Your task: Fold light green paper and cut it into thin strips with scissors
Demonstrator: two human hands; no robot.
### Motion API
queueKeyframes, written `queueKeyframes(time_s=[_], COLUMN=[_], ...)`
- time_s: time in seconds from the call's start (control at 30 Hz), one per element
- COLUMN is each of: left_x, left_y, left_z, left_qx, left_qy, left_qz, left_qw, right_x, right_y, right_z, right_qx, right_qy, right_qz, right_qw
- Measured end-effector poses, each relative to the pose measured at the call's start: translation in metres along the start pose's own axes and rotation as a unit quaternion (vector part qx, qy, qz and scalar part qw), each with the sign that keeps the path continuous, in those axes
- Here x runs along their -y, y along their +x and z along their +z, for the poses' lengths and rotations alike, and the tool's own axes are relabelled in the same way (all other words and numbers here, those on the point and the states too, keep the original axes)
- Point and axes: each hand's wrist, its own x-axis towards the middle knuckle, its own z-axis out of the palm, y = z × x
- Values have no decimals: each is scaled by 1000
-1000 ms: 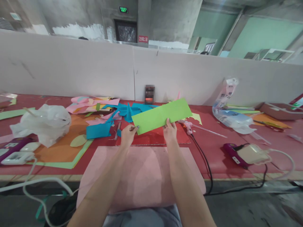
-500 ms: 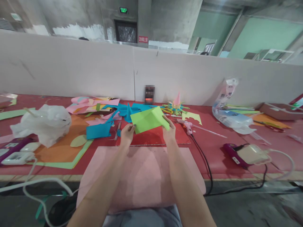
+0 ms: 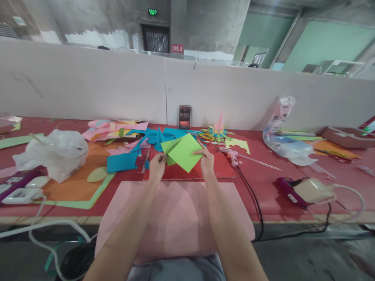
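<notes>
Both hands hold light green paper [image 3: 185, 153] above the red board [image 3: 216, 170]. My left hand [image 3: 158, 164] pinches its left end, and my right hand [image 3: 206, 154] grips the right corner. The paper is folded over, with a diamond-shaped face in front and a flap showing behind on the left. Behind it lie blue paper pieces and a blue paper cone [image 3: 159, 139]. A pink cone [image 3: 219, 123] on a ring of green and yellow strips stands to the back right. Right of my right hand lies a pink glue gun [image 3: 233, 156].
A white plastic bag [image 3: 60, 152] sits at left on orange paper [image 3: 67, 187]. Blue folded paper [image 3: 122, 162] lies left of my left hand. At right are a purple power strip [image 3: 290, 191], scissors [image 3: 334, 155] and a clear bag [image 3: 290, 148]. A black cable crosses the table's front edge.
The green paper has gone from a wide strip to a folded shape, its right part turned over towards the front. My right hand has moved slightly left.
</notes>
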Motion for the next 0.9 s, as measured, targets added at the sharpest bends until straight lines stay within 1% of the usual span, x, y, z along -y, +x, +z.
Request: queueKeyframes(time_s=[0.13,0.33,0.4,0.5,0.73,0.8,0.9], left_x=[-2,-7,-6,-3,-6,-8,-7], left_y=[-1,-3,-3,-2,-4,-4,-4], left_z=[0,-1,-1,1,1,1,1], left_qx=[-1,-7,-10,-16,-34,-35,-35], left_qy=[-17,-8,-14,-41,-49,-42,-29], left_qz=[-1,7,9,17,22,20,11], left_qw=[1000,1000,1000,999,998,998,999], right_x=[0,0,-1,-1,6,7,7], right_y=[0,0,1,1,2,1,0], right_z=[0,-1,0,1,2,1,-2], right_qx=[-2,-3,-9,-20,-41,-41,-31], right_qy=[-5,11,32,91,189,198,216], right_qz=[0,0,15,49,145,158,155], right_qw=[1000,1000,999,994,970,967,964])
